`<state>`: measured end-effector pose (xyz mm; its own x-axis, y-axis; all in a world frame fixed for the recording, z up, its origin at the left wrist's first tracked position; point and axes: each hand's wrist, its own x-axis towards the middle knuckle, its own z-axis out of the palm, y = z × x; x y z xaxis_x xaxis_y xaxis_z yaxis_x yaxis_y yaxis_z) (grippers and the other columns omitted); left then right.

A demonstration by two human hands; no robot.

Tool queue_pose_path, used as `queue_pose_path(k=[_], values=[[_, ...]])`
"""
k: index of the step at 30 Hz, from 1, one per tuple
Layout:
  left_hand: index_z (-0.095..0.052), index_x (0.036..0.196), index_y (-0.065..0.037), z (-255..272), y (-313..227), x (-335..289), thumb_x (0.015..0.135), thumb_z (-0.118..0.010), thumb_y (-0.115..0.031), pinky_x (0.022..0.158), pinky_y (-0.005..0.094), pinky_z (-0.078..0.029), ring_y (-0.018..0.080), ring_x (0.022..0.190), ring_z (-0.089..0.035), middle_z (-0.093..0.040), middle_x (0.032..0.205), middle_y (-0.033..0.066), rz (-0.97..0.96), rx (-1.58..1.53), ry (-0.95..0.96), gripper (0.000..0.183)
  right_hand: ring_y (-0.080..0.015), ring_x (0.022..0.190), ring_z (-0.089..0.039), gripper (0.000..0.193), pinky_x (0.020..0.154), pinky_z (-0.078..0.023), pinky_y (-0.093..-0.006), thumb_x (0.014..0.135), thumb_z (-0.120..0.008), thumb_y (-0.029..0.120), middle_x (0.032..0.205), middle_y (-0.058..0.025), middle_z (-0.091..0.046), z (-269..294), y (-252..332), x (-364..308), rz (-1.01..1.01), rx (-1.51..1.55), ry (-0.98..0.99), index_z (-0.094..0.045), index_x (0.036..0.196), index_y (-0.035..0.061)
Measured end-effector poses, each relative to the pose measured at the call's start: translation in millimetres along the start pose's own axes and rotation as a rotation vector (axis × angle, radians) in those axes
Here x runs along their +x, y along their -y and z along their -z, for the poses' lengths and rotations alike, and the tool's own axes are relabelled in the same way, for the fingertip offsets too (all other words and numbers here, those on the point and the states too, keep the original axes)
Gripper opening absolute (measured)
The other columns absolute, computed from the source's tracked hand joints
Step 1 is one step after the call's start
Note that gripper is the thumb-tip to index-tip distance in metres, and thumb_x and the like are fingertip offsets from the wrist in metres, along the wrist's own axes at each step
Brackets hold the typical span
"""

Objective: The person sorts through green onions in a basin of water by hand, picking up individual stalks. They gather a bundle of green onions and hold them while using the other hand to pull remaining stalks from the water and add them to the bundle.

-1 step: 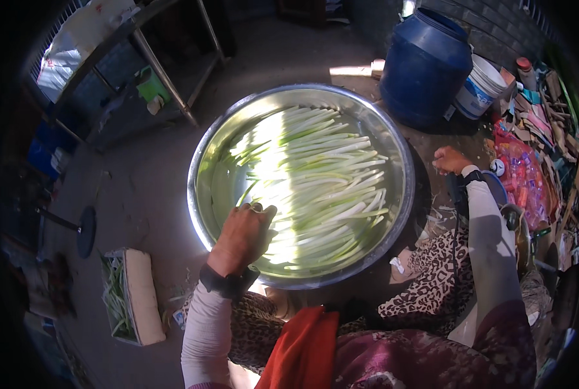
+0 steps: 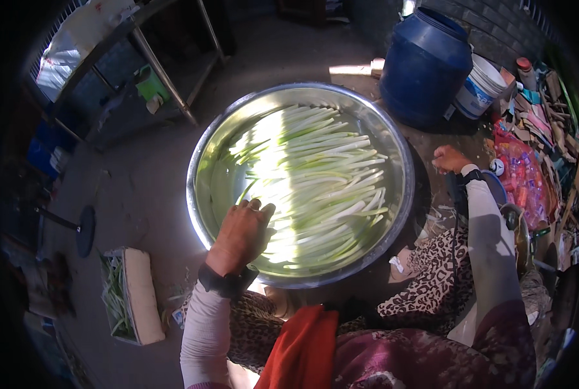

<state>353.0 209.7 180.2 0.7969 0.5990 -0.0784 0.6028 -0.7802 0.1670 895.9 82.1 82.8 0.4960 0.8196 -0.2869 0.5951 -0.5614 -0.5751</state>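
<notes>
A wide steel basin [image 2: 202, 162] stands on the ground in front of me, filled with several long white-and-green scallion stalks [image 2: 315, 175] lying in water. My left hand [image 2: 241, 236] rests palm down inside the basin's near-left rim, fingers spread on the stalks and gripping nothing. My right hand [image 2: 448, 159] is outside the basin, just past its right rim and low over the ground. Its fingers are curled, and whether they hold anything is hidden.
A blue plastic barrel [image 2: 425, 61] and a white bucket [image 2: 480, 94] stand beyond the basin's right side. Litter and packets [image 2: 529, 175] lie at the right. A crate of green stalks [image 2: 130, 295] sits at my left, and a metal rack [image 2: 160, 71] stands at the upper left.
</notes>
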Motion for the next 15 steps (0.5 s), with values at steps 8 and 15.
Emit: queue_pose_path(k=[8, 15], values=[[-0.044, 0.136, -0.019, 11, -5, 7, 0.066, -0.076, -0.01, 0.107, 0.051, -0.027, 0.0421, 0.136, -0.022, -0.023, 0.147, 0.0206, 0.018, 0.187, -0.48, 0.077, -0.0162, 0.062, -0.06, 0.036, 0.054, -0.047, -0.0303, 0.08, -0.067, 0.014, 0.084, -0.011, -0.063, 2, 15, 0, 0.011, -0.073, 0.013, -0.056, 0.108, -0.0061], [-0.034, 0.143, -0.021, 22, -15, 10, 0.068, -0.075, -0.001, 0.112, 0.0512, -0.021, 0.0403, 0.14, -0.015, -0.016, 0.151, 0.0187, 0.078, 0.114, -0.73, 0.088, -0.015, 0.068, -0.061, 0.043, 0.058, -0.048, -0.0302, 0.08, -0.067, 0.017, 0.09, -0.0113, -0.063, 5, 17, -6, 0.037, -0.072, -0.007, -0.055, 0.114, -0.0063]])
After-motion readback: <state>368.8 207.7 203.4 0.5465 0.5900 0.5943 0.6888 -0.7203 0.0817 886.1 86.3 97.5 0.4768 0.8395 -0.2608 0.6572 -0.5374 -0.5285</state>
